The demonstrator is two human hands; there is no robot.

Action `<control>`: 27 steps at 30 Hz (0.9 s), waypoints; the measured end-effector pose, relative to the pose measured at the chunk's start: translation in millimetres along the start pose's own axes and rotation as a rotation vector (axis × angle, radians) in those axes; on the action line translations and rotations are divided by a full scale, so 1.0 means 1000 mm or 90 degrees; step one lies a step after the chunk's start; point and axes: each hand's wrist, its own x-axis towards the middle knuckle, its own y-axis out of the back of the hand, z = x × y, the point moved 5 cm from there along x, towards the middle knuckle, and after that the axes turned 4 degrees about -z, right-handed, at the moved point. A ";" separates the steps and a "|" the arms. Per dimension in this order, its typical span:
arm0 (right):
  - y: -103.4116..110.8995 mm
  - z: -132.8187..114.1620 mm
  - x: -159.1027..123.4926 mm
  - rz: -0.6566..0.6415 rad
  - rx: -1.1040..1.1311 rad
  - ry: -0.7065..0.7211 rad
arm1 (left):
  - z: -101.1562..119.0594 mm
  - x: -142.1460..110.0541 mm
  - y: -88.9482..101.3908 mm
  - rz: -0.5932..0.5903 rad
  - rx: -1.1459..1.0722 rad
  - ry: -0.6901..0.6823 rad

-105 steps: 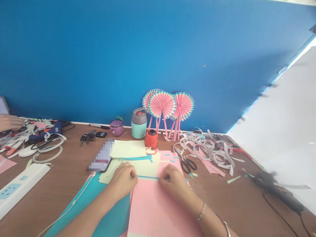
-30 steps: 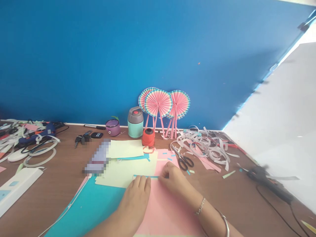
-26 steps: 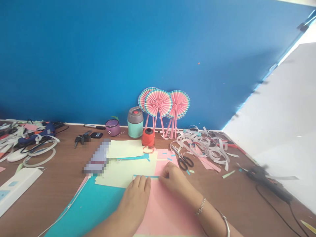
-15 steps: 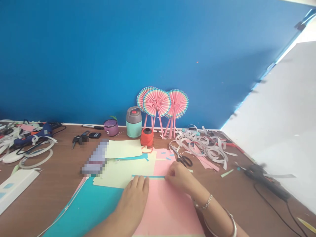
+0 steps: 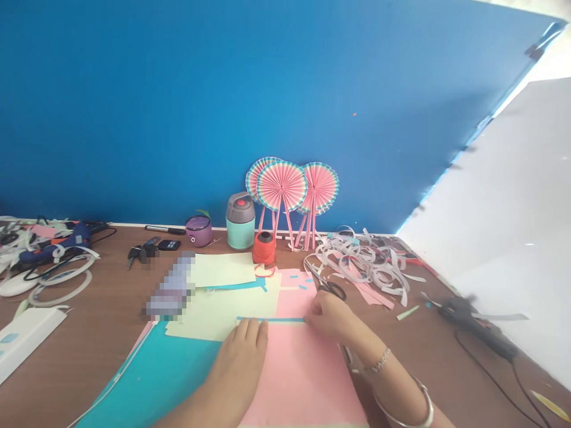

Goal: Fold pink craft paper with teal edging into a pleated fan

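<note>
A large pink sheet of paper [image 5: 303,374] lies before me, with a narrow blue paper strip [image 5: 285,320] along its far edge. My left hand [image 5: 241,362] rests flat on the pink sheet, its fingertips pressing at the strip's left part. At the strip's right end is my right hand [image 5: 328,315], closed with the fingers curled in a pinch; the fingertips are partly hidden. Pale yellow paper [image 5: 205,324] and a teal sheet [image 5: 165,368] lie beneath and to the left. Scissors [image 5: 331,288] lie just beyond my right hand.
Pink pleated paper fans [image 5: 282,186] stand against the blue wall behind a teal jar [image 5: 241,232] and a red object [image 5: 264,248]. Curled white strips [image 5: 366,261] are heaped right, near a black glue gun [image 5: 473,324]. A white power strip [image 5: 29,339] is left.
My right hand has slid slightly right along the blue strip, exposing more of it. My left hand stays pressed in place. The whole view has shifted slightly.
</note>
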 end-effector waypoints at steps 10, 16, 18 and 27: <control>-0.003 -0.026 0.017 0.223 -0.021 0.243 | -0.006 -0.003 0.010 -0.081 -0.011 0.011; -0.009 -0.026 0.025 0.211 0.016 0.209 | -0.006 -0.004 0.011 -0.085 -0.046 0.013; -0.007 -0.026 0.022 0.221 0.000 0.216 | -0.007 -0.005 0.011 -0.102 -0.067 0.024; 0.012 -0.007 0.009 0.148 0.072 0.192 | -0.021 -0.005 0.025 -0.053 -0.080 0.070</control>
